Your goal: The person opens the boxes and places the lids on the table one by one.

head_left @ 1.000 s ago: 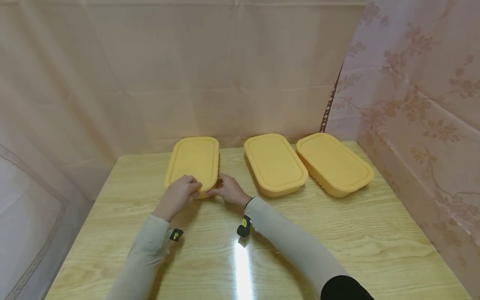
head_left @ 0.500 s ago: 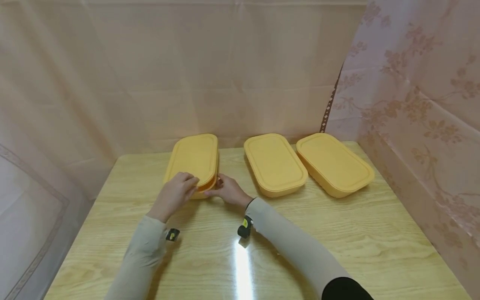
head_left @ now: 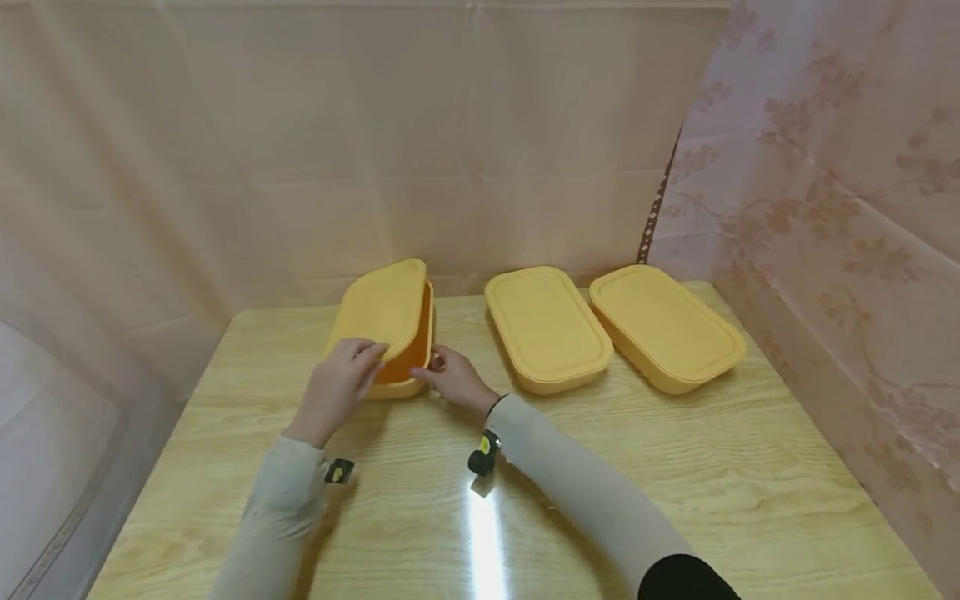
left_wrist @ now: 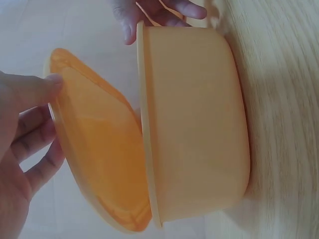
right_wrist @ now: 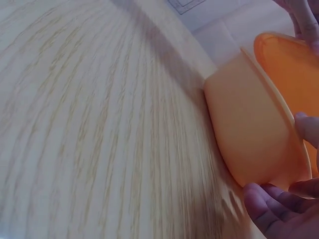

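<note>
The leftmost yellow food container (head_left: 398, 389) stands on the table, its orange inside showing at the near and right sides. Its lid (head_left: 384, 307) is tilted, lifted at the near right corner and low along the left. My left hand (head_left: 335, 390) pinches the lid's near edge, thumb on one face and fingers on the other in the left wrist view. My right hand (head_left: 459, 382) holds the container at its near right corner. In the right wrist view its thumb (right_wrist: 307, 128) lies at the rim and the fingers (right_wrist: 271, 209) touch the outer wall.
Two more yellow containers with lids on, a middle one (head_left: 550, 329) and a right one (head_left: 667, 329), stand along the back of the wooden table (head_left: 420, 508). A beige curtain (head_left: 360, 142) hangs behind, and a flowered cloth (head_left: 847, 233) borders the right side.
My left hand has raised the lid's near right corner up and leftward, opening a widening gap over the container. The right hand has stayed at the container's corner.
</note>
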A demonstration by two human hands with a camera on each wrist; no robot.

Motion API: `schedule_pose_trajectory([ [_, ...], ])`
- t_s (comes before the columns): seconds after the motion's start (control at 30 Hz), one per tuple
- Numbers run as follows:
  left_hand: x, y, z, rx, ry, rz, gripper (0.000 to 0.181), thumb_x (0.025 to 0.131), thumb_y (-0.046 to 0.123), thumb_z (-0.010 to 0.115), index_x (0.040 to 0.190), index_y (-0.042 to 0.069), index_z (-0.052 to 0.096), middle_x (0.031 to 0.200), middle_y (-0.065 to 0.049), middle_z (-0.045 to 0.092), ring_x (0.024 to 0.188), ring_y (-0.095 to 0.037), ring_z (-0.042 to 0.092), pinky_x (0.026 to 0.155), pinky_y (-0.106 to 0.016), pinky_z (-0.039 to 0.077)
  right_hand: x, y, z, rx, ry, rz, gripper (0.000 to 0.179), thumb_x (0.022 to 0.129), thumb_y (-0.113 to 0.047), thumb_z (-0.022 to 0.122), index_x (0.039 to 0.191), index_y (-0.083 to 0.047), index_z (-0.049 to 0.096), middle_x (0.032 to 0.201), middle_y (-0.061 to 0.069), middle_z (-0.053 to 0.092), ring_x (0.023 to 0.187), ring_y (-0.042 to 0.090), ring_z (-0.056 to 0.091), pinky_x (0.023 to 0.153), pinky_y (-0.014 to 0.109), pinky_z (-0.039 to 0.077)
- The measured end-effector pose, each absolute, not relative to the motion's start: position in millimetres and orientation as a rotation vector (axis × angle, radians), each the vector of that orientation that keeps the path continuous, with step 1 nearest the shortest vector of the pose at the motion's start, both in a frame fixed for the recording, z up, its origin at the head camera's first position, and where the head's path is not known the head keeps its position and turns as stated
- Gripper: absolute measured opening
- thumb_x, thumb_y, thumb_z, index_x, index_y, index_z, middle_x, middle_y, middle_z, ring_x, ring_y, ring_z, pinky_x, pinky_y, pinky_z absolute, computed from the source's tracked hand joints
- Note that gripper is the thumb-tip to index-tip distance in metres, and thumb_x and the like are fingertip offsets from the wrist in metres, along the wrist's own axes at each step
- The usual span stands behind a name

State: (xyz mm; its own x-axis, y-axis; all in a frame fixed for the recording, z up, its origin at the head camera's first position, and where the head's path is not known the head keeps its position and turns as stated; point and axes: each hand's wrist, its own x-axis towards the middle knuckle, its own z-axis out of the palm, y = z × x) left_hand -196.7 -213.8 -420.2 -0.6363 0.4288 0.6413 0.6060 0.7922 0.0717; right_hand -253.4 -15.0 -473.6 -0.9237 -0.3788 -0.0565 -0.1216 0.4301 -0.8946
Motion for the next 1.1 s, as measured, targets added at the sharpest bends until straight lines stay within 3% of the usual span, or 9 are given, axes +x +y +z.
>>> schedule_pose_trajectory([
  [0.1, -197, -213, -419, -0.753, -2.324, -0.403, 0.029, 0.083, 0.000, 0.072, 0.112, -0.001, 0.067, 0.097, -0.017, 0.065, 0.087, -0.032, 0.062, 0.072, -0.043, 0.057, -254, -14, -473, -0.422, 2.425, -1.507, 0.051, 0.091, -0.033, 0.069, 0.130, -0.005, 0.055, 0.098, 0.010, 0.065, 0.069, 0.014, 0.058, 0.056, 0.021, 0.047],
  [0.27, -196, -216, -417, -0.667, -2.327, -0.455, 0.027, 0.087, -0.002, 0.067, 0.113, -0.004, 0.065, 0.100, -0.019, 0.063, 0.091, -0.034, 0.061, 0.075, -0.045, 0.056, -255, -16, -473, -0.382, 2.406, -1.518, 0.057, 0.090, -0.034, 0.069, 0.135, -0.003, 0.051, 0.097, 0.010, 0.064, 0.072, 0.020, 0.062, 0.055, 0.021, 0.046],
  [0.53, -192, -224, -415, -0.532, -2.335, -0.586, 0.024, 0.090, -0.001, 0.063, 0.114, -0.005, 0.064, 0.104, -0.023, 0.062, 0.096, -0.039, 0.058, 0.080, -0.051, 0.053, -253, -18, -472, -0.367, 2.377, -1.538, 0.058, 0.091, -0.032, 0.069, 0.139, -0.005, 0.049, 0.098, 0.012, 0.064, 0.068, 0.015, 0.060, 0.055, 0.021, 0.047],
  [0.73, -191, -228, -418, -0.461, -2.275, -0.707, 0.024, 0.090, -0.003, 0.063, 0.113, -0.008, 0.063, 0.103, -0.027, 0.060, 0.097, -0.042, 0.056, 0.081, -0.051, 0.049, -250, -18, -471, -0.327, 2.342, -1.594, 0.055, 0.091, -0.029, 0.069, 0.138, -0.008, 0.051, 0.098, 0.013, 0.065, 0.078, 0.026, 0.066, 0.056, 0.021, 0.048],
  [0.87, -190, -230, -420, -0.424, -2.231, -0.789, 0.024, 0.088, -0.007, 0.064, 0.112, -0.010, 0.063, 0.102, -0.027, 0.059, 0.094, -0.040, 0.056, 0.079, -0.045, 0.049, -250, -19, -471, -0.320, 2.331, -1.612, 0.057, 0.091, -0.029, 0.070, 0.139, -0.007, 0.050, 0.095, 0.012, 0.064, 0.076, 0.025, 0.065, 0.055, 0.021, 0.047],
  [1.1, -189, -230, -420, -0.383, -2.181, -0.859, 0.024, 0.087, -0.010, 0.063, 0.111, -0.010, 0.063, 0.101, -0.026, 0.061, 0.092, -0.038, 0.058, 0.080, -0.022, 0.045, -249, -19, -473, -0.295, 2.311, -1.634, 0.061, 0.091, -0.030, 0.070, 0.142, -0.007, 0.046, 0.094, 0.010, 0.061, 0.067, 0.013, 0.058, 0.054, 0.021, 0.047],
])
